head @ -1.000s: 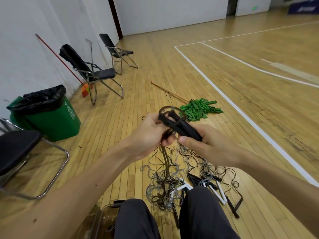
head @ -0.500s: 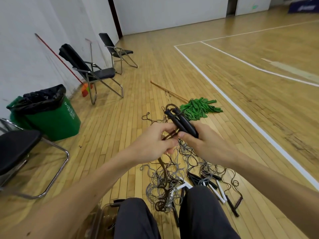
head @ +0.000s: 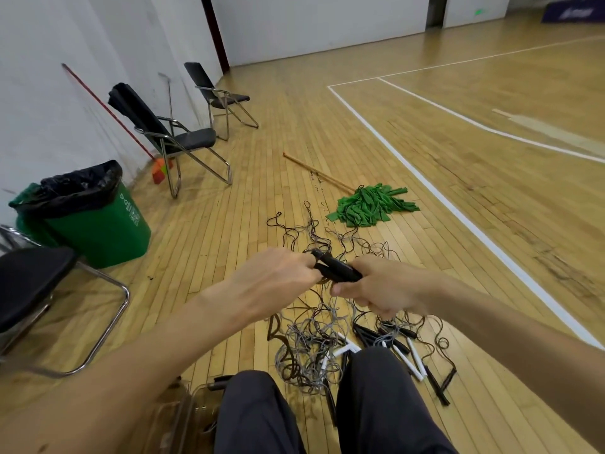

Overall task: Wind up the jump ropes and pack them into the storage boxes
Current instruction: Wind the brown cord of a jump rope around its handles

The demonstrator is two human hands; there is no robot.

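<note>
Head — both hands (head: 271,285) (head: 388,286) round handles (head: 339,269)

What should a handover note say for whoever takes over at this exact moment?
Left hand: holds the far end of the black handles.
Right hand: grips their near end.
Rope tangle: on the floor below the hands, many ropes unwound.
Clear box: low in the view, left of centre; contents unclear.
Done: one pair of handles gathered.
Left: wind this rope, box it, then the rest.
</note>
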